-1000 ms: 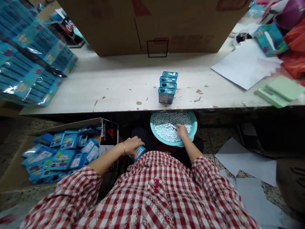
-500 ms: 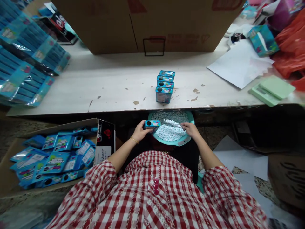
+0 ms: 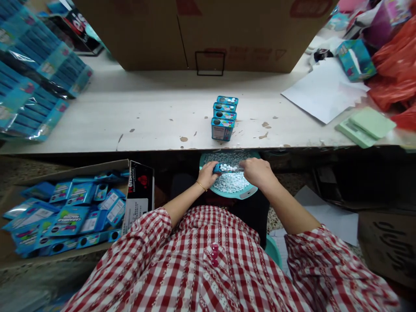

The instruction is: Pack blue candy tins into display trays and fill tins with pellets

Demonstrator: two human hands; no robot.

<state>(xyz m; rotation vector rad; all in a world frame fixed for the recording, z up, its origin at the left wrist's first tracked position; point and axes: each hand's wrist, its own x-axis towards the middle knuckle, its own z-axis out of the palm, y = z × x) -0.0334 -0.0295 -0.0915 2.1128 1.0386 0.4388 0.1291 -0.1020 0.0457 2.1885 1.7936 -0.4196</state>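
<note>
My left hand [image 3: 208,175] is closed on a small blue tin [image 3: 216,168] above the near-left part of a turquoise basin [image 3: 249,192]. White pellet-like candies [image 3: 229,184] fill the basin. My right hand [image 3: 258,173] grips a metal scoop [image 3: 239,169] heaped with candies, its front end right at the tin. Whether candies are dropping into the tin cannot be made out. On the white table's front part, several blue tins [image 3: 222,130] stand in a row, with a few white candies on the lids of the far ones.
At the left, an open carton [image 3: 125,212] holds many blue tins. Shrink-wrapped blue packs [image 3: 39,108] are stacked on the table's left. A large cardboard box [image 3: 156,47] stands at the back. White paper [image 3: 321,95], a green case [image 3: 364,130] and red plastic [image 3: 393,82] lie right.
My right hand has moved left with the loaded scoop, bringing it to the tin. My left hand has shifted right over the basin with the tin.
</note>
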